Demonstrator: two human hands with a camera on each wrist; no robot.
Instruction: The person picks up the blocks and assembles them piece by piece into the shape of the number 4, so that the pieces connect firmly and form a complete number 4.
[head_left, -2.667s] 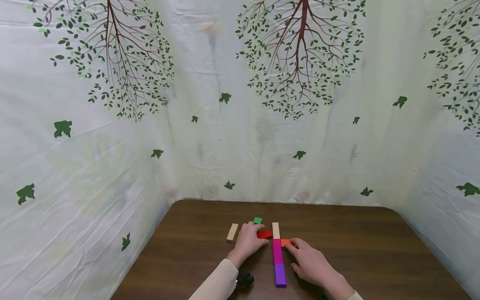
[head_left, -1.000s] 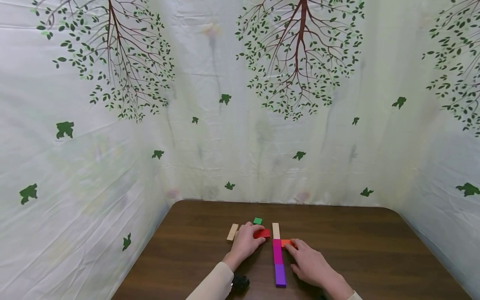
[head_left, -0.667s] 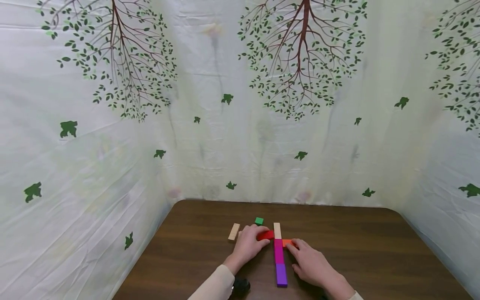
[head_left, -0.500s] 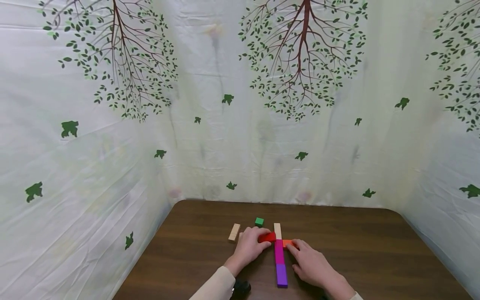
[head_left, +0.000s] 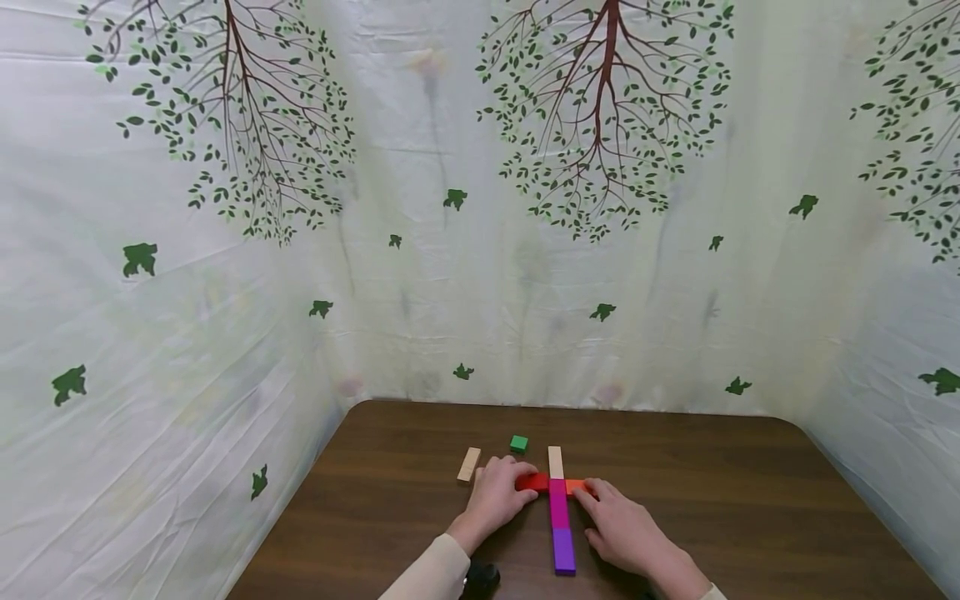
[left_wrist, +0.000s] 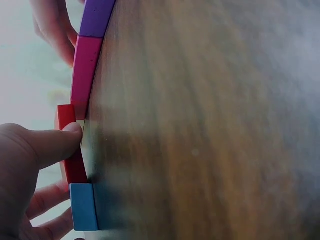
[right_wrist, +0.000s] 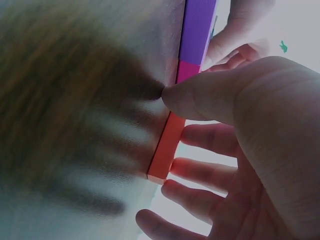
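My left hand (head_left: pixel 495 493) pinches a red block (head_left: pixel 532 482) between thumb and fingers, its right end against the upper part of a magenta block (head_left: pixel 558 502). Opposite it, on the magenta block's right side, lies an orange block (head_left: pixel 574 487). My right hand (head_left: pixel 622 527) holds that one, with the thumb on the near side and fingertips on the far side. Below the magenta block a purple block (head_left: pixel 564 552) continues the line, and a plain wooden block (head_left: pixel 555 462) tops it. In the left wrist view a blue block (left_wrist: pixel 84 207) lies near the red one; the head view hides it.
A second plain wooden block (head_left: pixel 468 465) lies left of my left hand. Farther back is a small green block (head_left: pixel 519 444). The brown table (head_left: pixel 712 467) meets a leaf-printed curtain (head_left: pixel 525 333) behind. Something black (head_left: pixel 482 577) sits by my left wrist.
My left hand has brought the red block rightward and then nearer to me, beside the magenta block and level with the orange one. My right hand has stayed at the orange block.
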